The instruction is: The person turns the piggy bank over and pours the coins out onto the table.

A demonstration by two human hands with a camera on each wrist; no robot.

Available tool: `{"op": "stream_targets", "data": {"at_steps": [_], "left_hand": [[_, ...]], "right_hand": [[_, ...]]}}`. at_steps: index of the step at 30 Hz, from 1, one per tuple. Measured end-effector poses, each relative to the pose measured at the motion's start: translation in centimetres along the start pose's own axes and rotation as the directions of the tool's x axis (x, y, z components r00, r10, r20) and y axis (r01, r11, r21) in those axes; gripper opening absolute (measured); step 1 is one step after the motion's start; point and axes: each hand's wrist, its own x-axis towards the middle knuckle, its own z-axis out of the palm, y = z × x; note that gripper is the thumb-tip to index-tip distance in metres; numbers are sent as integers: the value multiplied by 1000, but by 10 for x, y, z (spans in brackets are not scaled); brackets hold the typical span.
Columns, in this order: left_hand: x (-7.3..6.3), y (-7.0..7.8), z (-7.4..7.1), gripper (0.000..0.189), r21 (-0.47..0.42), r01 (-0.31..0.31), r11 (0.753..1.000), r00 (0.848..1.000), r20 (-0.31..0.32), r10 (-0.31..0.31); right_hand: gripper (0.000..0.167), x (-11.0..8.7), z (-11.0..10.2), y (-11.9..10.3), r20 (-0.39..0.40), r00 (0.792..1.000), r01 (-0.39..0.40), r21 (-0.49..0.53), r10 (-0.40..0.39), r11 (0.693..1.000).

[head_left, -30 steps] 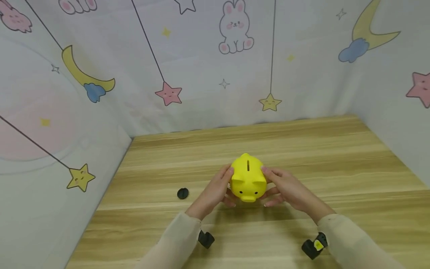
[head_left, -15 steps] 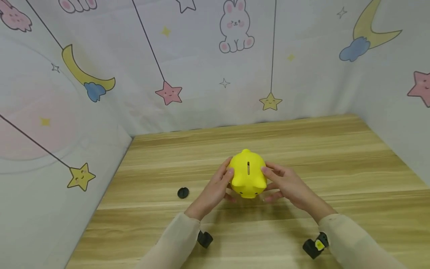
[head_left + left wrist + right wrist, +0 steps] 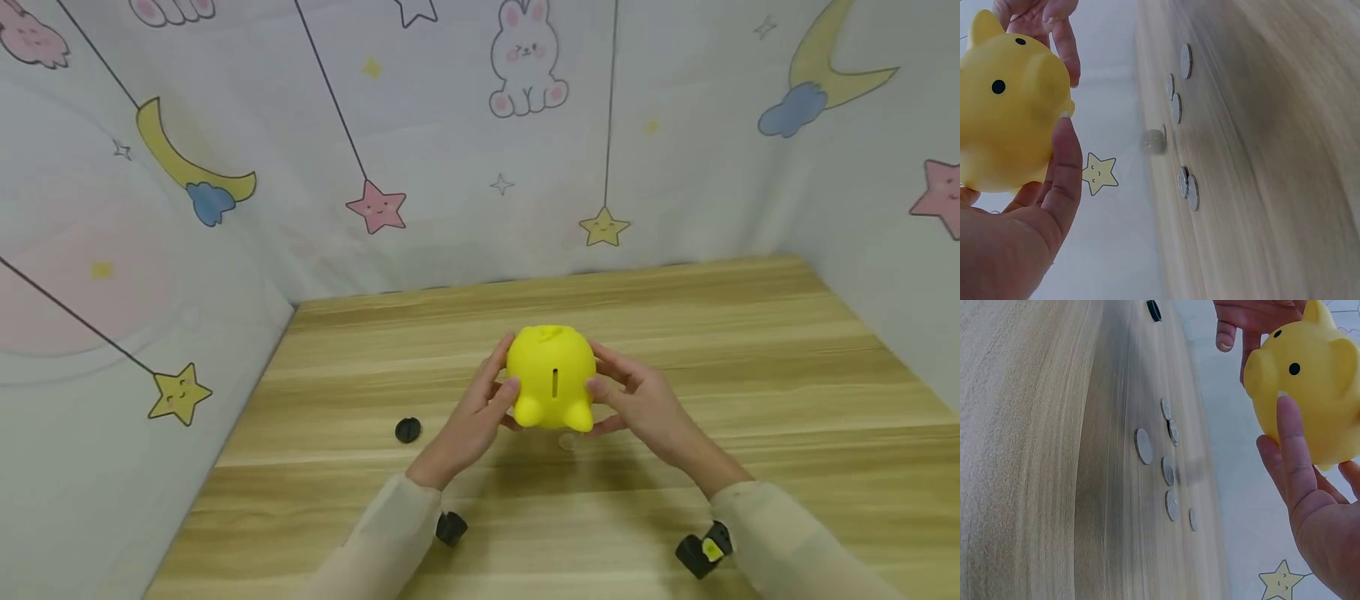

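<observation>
A yellow piggy bank is held up off the table between both hands, tipped so that its slot faces the head camera. My left hand grips its left side, thumb near one ear; my right hand grips the right side. Both wrist views show its snout and eyes pointing down toward the tabletop. Several silver coins lie on the table below it. One blurred coin appears in the left wrist view, and a coin shows faintly below the pig in the head view.
A round black plug lies on the wooden table, left of the left hand. White cloth walls with printed stars and rabbits enclose the back and sides. Black wrist devices hang below the sleeves.
Both hands have lifted the piggy bank slightly and tipped it, so its face has turned down out of the head view. A coin has come into sight below it.
</observation>
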Motion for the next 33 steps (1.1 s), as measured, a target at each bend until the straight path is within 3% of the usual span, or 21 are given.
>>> {"op": "stream_targets", "data": {"at_steps": [8,12,14,15,18,20,22,25,28,33], "left_hand": [[-2,-1,-1,55,-15,16,1000,1000,-2,-16],[-1,0,0,50,-26,114,993,992,-45,-116],[-1,2,1,51,-30,225,974,973,-56,-226],[0,3,2,58,-31,289,957,955,-55,-290],[0,5,6,75,-32,460,887,887,-33,-461],[-1,5,8,81,-29,529,848,848,-19,-529],[-1,4,9,81,-28,548,836,835,-26,-549],[-2,2,9,80,-25,551,834,833,-38,-552],[-2,0,9,80,-19,545,838,837,-43,-545],[-2,1,8,76,35,494,869,869,-67,-491]], "right_hand": [[65,-1,1,-2,-4,999,-37,-27,37,999],[61,0,2,-3,-14,991,-136,-77,136,988],[65,0,5,-4,-7,971,-238,-102,238,966],[71,0,6,-4,0,955,-295,-110,296,949],[85,0,10,-5,17,894,-442,-142,449,886],[89,0,12,-5,26,860,-498,-173,509,850],[89,1,14,-6,18,845,-521,-196,535,831],[89,2,17,-6,12,837,-532,-222,548,817],[87,3,17,-5,16,842,-525,-204,540,826],[82,2,15,-2,31,872,-479,-148,488,866]]}}
